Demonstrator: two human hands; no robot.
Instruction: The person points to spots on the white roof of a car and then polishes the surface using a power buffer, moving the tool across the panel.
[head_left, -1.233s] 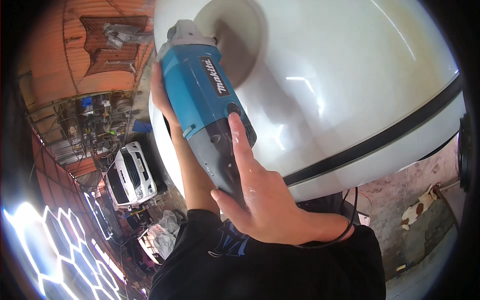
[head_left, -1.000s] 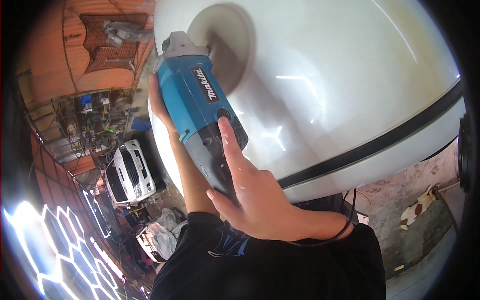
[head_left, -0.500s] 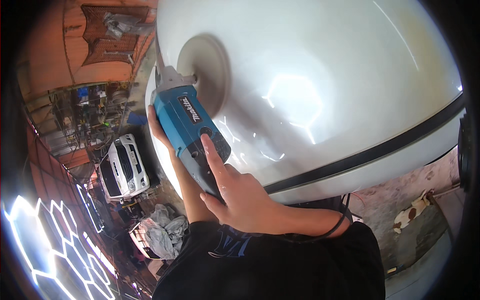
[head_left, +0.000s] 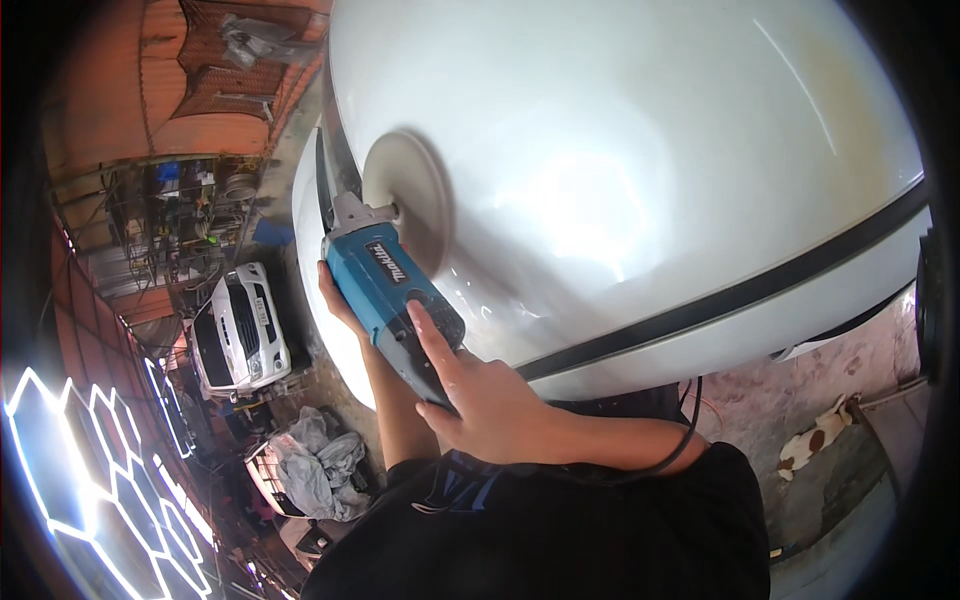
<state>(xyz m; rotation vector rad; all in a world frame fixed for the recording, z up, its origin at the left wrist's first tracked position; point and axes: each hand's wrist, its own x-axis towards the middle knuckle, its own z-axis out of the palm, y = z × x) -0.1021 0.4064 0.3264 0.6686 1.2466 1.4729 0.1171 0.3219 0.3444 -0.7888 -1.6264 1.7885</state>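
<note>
A teal and black power polisher (head_left: 385, 285) lies slantwise across a glossy white car panel (head_left: 620, 110), probably the roof. Its pale round pad (head_left: 408, 195) is slightly smeared by motion and rests against the paint. My left hand (head_left: 340, 305) wraps the body from the left side, partly hidden behind the tool. My right hand (head_left: 490, 405) is closed round the black rear handle, with the index finger stretched along the top beside a round black cap. A black cord (head_left: 690, 430) runs past my right forearm.
A black trim strip (head_left: 740, 295) edges the panel. At left are a parked white car (head_left: 240, 330), crumpled grey plastic sheeting (head_left: 320, 465), cluttered shelves (head_left: 190, 215) and hexagonal lights (head_left: 85, 490). A brown and white dog (head_left: 815, 440) lies on the floor at right.
The polisher and both hands have moved down the panel toward me, slightly right. The pad looks less blurred than before. Both hands keep their hold.
</note>
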